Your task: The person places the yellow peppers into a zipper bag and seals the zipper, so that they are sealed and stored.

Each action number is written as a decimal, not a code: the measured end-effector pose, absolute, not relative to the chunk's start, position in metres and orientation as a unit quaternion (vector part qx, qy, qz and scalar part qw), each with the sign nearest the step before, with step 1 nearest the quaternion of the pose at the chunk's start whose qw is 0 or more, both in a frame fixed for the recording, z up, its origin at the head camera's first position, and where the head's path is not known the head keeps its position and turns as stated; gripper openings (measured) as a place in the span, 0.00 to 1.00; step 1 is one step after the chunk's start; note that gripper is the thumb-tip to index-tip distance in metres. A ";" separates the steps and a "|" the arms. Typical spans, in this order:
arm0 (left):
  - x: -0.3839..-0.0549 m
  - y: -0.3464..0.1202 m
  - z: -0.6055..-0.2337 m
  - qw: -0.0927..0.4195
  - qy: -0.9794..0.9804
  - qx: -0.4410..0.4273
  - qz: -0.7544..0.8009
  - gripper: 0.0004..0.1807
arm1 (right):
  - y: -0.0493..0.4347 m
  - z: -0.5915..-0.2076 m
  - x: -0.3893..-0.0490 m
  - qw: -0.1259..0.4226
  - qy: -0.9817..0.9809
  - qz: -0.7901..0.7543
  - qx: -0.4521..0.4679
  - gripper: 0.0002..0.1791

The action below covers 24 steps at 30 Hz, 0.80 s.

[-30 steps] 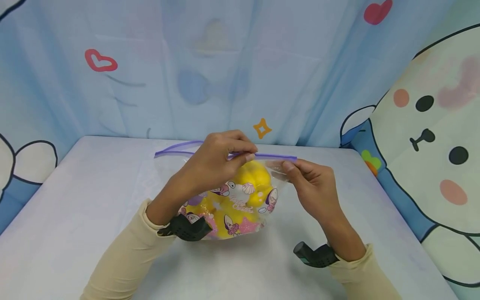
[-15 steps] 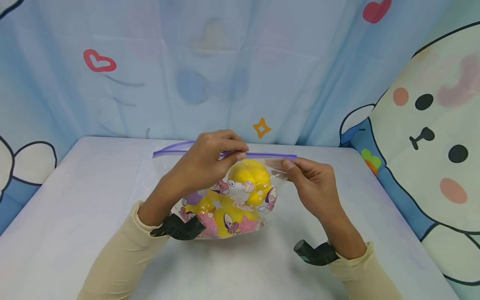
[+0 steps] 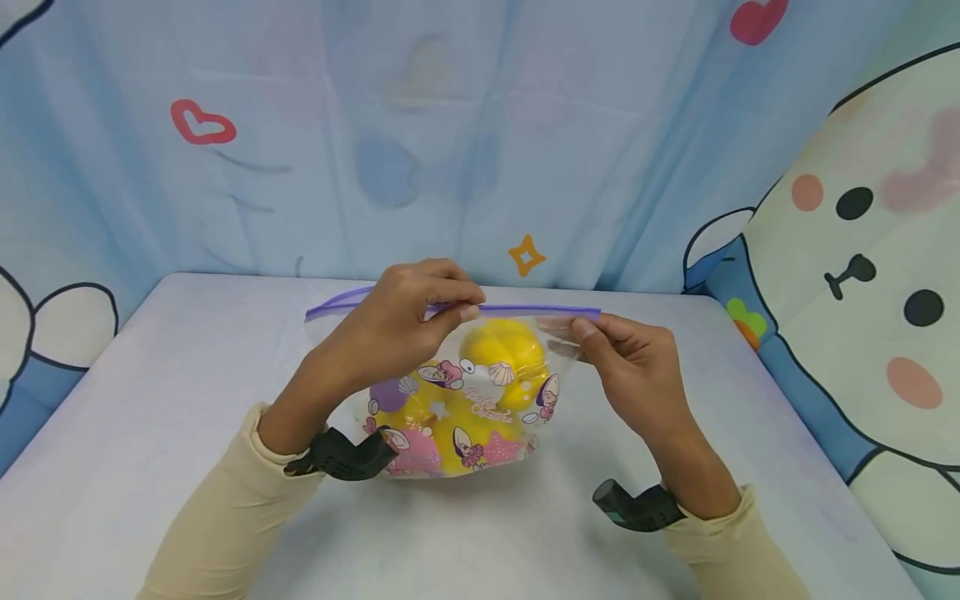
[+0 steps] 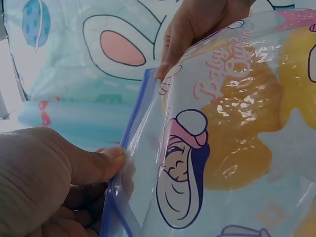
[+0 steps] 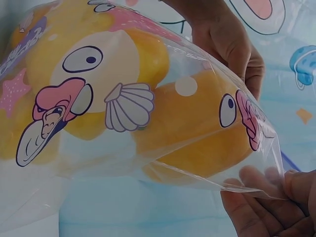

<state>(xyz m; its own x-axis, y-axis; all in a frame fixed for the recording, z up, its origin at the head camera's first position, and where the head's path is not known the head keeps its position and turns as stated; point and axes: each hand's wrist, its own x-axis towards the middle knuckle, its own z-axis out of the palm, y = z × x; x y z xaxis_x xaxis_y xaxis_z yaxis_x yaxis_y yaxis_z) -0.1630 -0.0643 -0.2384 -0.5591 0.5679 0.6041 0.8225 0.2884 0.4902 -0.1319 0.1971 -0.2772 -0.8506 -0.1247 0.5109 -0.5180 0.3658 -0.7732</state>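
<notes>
A clear zip bag (image 3: 487, 417) printed with cartoon shells and starfish stands in the middle of the table, yellow rounded things (image 3: 506, 350) inside it. Along its top runs a purple zip strip (image 3: 532, 310). My left hand (image 3: 408, 321) pinches that strip near its middle between thumb and fingers; left of the hand the two purple edges are apart. With thumb and fingers my right hand (image 3: 630, 367) grips the bag's upper right corner. The left wrist view shows the left thumb (image 4: 111, 158) pressed on the strip. Seen from the right wrist, the fingers (image 5: 266, 212) show through the film.
The white table (image 3: 187, 375) reaches back to a blue printed curtain (image 3: 300, 167). A big cartoon face (image 3: 862, 292) is printed on the cloth at the right. Each wrist carries a black camera mount (image 3: 348, 457).
My left hand has slid leftward along the purple strip, still pinching it, and more of the strip shows to its right. The right hand stays at the corner.
</notes>
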 end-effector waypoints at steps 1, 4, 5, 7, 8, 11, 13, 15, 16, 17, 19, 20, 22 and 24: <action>-0.163 -0.064 -0.239 0.159 -0.786 -0.443 -0.401 0.09 | 0.197 -0.277 -0.132 0.185 -0.806 0.527 0.198 0.13; -0.164 -0.065 -0.240 0.157 -0.785 -0.445 -0.401 0.09 | 0.198 -0.276 -0.132 0.177 -0.806 0.530 0.195 0.14; -0.164 -0.066 -0.240 0.157 -0.786 -0.445 -0.399 0.09 | 0.199 -0.276 -0.132 0.174 -0.806 0.531 0.195 0.14; -0.164 -0.067 -0.239 0.155 -0.788 -0.445 -0.396 0.09 | 0.200 -0.276 -0.133 0.170 -0.806 0.532 0.197 0.14; -0.164 -0.067 -0.239 0.155 -0.789 -0.445 -0.394 0.09 | 0.201 -0.275 -0.133 0.169 -0.806 0.531 0.199 0.15; -0.164 -0.070 -0.238 0.160 -0.790 -0.444 -0.392 0.09 | 0.203 -0.275 -0.134 0.173 -0.807 0.530 0.194 0.15; -0.165 -0.071 -0.238 0.162 -0.790 -0.442 -0.392 0.09 | 0.204 -0.275 -0.135 0.175 -0.805 0.534 0.188 0.15; -0.165 -0.073 -0.237 0.163 -0.790 -0.442 -0.393 0.08 | 0.205 -0.274 -0.135 0.177 -0.802 0.540 0.183 0.15; -0.165 -0.074 -0.237 0.162 -0.790 -0.442 -0.393 0.08 | 0.205 -0.274 -0.135 0.176 -0.801 0.542 0.183 0.15; -0.165 -0.074 -0.237 0.161 -0.789 -0.443 -0.393 0.08 | 0.206 -0.274 -0.135 0.174 -0.798 0.546 0.185 0.15; -0.165 -0.075 -0.237 0.160 -0.789 -0.445 -0.392 0.08 | 0.207 -0.274 -0.135 0.173 -0.797 0.547 0.188 0.15; -0.165 -0.076 -0.237 0.162 -0.789 -0.445 -0.391 0.08 | 0.207 -0.274 -0.136 0.172 -0.795 0.549 0.189 0.15; -0.165 -0.077 -0.237 0.162 -0.790 -0.442 -0.392 0.08 | 0.208 -0.274 -0.136 0.169 -0.792 0.554 0.192 0.15; -0.165 -0.078 -0.237 0.159 -0.792 -0.439 -0.393 0.08 | 0.210 -0.274 -0.137 0.166 -0.791 0.558 0.189 0.16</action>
